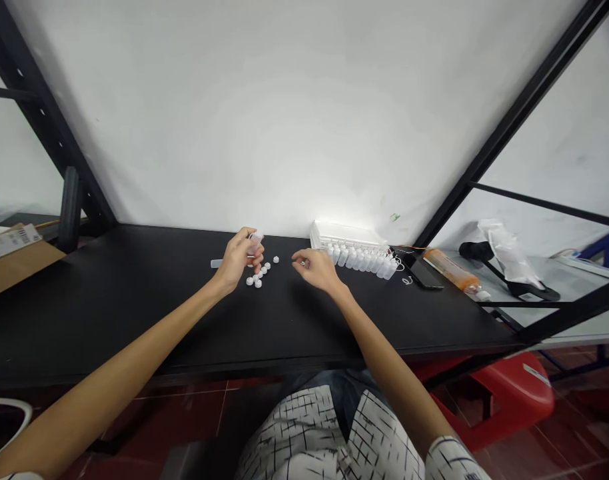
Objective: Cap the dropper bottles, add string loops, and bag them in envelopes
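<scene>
My left hand (234, 261) is closed round a small translucent plastic bottle (255, 244), held just above the black table. My right hand (316, 268) is apart from it, fingers curled in a pinch. A bit of white shows between those fingertips, too small to name. Several white screw caps (258, 283) lie loose below the left hand, and one lone cap (276, 259) sits between the hands. Partly behind the left hand, another translucent bottle (216, 263) lies on its side. Right of my right hand stand several white-capped bottles (358, 259) in a row.
A white stack (347, 232) rests behind the bottle row on the black table (149, 293). Farther right are a dark phone (424, 275) and an orange-ended clear bottle (452, 272). A cardboard box (22, 260) stands at the left; black frame posts (504, 107) rise at both sides.
</scene>
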`<state>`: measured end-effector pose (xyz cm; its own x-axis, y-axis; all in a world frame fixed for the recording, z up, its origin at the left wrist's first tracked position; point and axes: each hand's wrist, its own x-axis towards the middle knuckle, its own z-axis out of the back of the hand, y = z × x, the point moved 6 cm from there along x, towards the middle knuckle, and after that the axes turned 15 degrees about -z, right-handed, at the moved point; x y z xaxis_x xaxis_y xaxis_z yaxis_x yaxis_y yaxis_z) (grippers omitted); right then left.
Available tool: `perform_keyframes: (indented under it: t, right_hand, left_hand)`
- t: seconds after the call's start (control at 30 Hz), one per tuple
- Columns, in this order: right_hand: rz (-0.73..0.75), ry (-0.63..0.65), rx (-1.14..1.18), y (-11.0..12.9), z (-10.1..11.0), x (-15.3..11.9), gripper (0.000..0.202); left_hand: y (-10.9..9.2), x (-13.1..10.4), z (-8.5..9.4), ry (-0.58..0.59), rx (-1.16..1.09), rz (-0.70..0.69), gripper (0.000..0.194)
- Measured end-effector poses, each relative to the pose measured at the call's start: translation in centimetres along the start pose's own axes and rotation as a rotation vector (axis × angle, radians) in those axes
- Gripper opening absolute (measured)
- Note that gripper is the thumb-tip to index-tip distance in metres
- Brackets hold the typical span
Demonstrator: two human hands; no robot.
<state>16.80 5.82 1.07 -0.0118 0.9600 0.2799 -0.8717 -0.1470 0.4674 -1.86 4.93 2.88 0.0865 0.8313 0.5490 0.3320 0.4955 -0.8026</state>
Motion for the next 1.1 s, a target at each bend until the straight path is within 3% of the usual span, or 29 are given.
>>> perform_keyframes:
  t: [0.2,0.4,0.5,0.6,0.7,0.83,1.1]
  right_hand:
    - [0.027,0.063,-0.265,3.4,-3.5,3.3,0.033]
    - [0.061,0.140,-0.301,3.2,-5.2,4.0,0.022]
    - [0.035,0.194,-0.051,2.3,-4.3,4.0,0.016]
    - [-0.057,0.250,0.530,1.5,-2.0,3.8,0.014]
    - [-0.036,0.254,0.991,1.9,0.5,2.9,0.024]
    - [0.037,0.280,1.093,3.6,1.9,1.0,0.024]
    - [0.123,0.336,0.976,4.9,1.5,0.0,0.028]
  left_hand:
    - [0.2,0.1,0.6,-0.017,-0.204,0.216,0.016]
    - [0.8,-0.1,0.3,0.011,-0.244,0.302,0.020]
    - [0.8,-0.2,0.1,0.027,-0.222,0.282,0.015]
    - [0.9,-0.4,-0.3,0.061,-0.192,0.283,0.013]
    - [1.2,-0.6,-0.5,0.079,-0.153,0.299,0.016]
    - [2.1,-1.0,-0.6,0.110,-0.095,0.344,0.018]
    - [2.5,-1.6,-1.5,0.188,-0.015,0.353,0.024]
